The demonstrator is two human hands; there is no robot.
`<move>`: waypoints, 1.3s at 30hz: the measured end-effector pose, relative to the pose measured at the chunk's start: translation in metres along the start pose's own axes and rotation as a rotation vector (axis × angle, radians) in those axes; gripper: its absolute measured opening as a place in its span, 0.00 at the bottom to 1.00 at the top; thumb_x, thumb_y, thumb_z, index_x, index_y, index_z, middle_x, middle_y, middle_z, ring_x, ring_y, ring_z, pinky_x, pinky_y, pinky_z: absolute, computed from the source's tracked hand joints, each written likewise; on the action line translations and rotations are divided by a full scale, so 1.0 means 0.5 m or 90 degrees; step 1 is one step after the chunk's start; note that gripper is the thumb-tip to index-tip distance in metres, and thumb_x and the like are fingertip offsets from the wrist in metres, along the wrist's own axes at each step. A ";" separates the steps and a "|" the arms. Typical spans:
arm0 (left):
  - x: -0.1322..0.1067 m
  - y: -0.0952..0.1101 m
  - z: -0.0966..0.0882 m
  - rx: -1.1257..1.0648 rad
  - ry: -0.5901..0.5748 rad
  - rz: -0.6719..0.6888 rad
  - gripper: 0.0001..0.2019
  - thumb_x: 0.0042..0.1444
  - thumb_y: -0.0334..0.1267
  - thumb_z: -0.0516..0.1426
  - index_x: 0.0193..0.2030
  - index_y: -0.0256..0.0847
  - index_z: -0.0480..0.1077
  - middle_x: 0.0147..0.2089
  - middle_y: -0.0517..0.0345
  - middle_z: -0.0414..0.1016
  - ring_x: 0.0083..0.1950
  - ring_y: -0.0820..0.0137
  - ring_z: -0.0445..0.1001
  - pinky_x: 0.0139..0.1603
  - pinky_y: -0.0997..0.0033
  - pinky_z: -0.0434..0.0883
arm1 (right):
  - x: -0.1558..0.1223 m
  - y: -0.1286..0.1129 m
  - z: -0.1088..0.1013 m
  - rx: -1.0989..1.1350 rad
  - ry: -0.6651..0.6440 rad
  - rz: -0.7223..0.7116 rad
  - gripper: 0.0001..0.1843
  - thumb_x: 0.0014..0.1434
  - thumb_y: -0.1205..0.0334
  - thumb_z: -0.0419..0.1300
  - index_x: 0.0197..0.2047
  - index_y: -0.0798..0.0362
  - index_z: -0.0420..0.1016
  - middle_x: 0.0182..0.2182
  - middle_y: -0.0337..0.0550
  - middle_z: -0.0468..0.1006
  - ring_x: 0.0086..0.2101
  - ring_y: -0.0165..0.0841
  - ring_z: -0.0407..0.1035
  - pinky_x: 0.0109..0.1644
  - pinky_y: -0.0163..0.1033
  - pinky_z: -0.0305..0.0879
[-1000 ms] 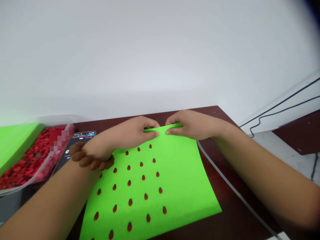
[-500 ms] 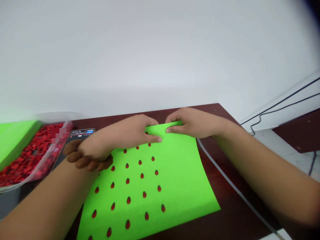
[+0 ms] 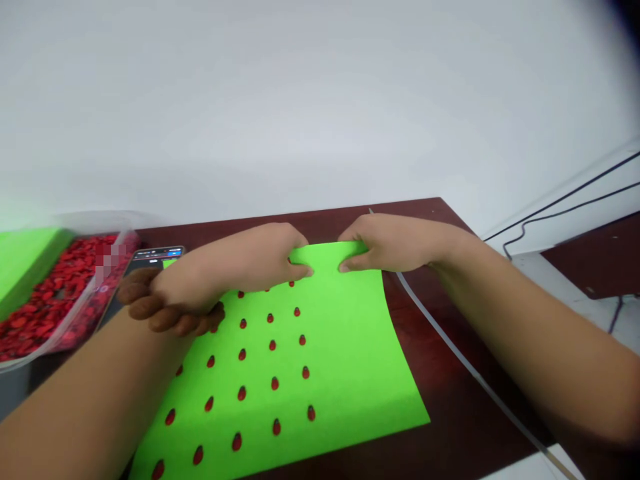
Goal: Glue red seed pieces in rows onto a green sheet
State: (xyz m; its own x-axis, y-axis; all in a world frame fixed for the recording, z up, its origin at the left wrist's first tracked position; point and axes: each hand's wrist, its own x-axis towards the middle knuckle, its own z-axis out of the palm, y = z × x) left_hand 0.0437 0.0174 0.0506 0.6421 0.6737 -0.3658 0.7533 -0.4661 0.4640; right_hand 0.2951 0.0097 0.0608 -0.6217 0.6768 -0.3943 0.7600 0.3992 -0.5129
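The left hand and right hand pinch the far edge of a green paper sheet dotted with red ladybug stickers, holding that edge raised above the tabletop.

Indoor craft workspace, dark wooden table, plastic tub of red pieces; white wall

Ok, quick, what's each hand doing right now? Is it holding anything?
Left hand: closed, pinching the top edge of the green sheet.
Right hand: closed, pinching that same edge.
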 end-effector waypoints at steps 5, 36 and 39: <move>0.012 -0.009 0.006 0.041 0.026 -0.009 0.20 0.64 0.58 0.57 0.34 0.45 0.76 0.30 0.59 0.79 0.23 0.69 0.67 0.27 0.65 0.60 | 0.013 -0.005 0.009 -0.039 0.019 0.024 0.16 0.66 0.51 0.63 0.30 0.50 0.74 0.26 0.40 0.76 0.25 0.32 0.65 0.30 0.43 0.55; -0.081 0.001 0.174 0.364 0.229 0.110 0.21 0.65 0.26 0.51 0.60 0.40 0.78 0.68 0.41 0.77 0.68 0.51 0.77 0.76 0.35 0.62 | -0.055 -0.013 0.193 -0.370 0.270 -0.121 0.24 0.66 0.69 0.58 0.63 0.51 0.79 0.66 0.49 0.79 0.57 0.46 0.79 0.65 0.57 0.70; -0.084 -0.003 0.174 0.363 0.244 0.119 0.21 0.66 0.27 0.51 0.61 0.39 0.77 0.68 0.41 0.78 0.67 0.52 0.78 0.78 0.32 0.57 | -0.053 -0.012 0.193 -0.367 0.279 -0.125 0.23 0.66 0.69 0.58 0.61 0.51 0.81 0.64 0.49 0.80 0.54 0.47 0.80 0.62 0.58 0.70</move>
State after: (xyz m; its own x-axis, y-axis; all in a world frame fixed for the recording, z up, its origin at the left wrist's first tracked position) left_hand 0.0280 -0.0604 -0.0048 0.7511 0.6591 0.0367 0.6602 -0.7500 -0.0410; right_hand 0.2887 -0.0705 0.0009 -0.7151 0.6960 0.0652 0.6968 0.7172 -0.0138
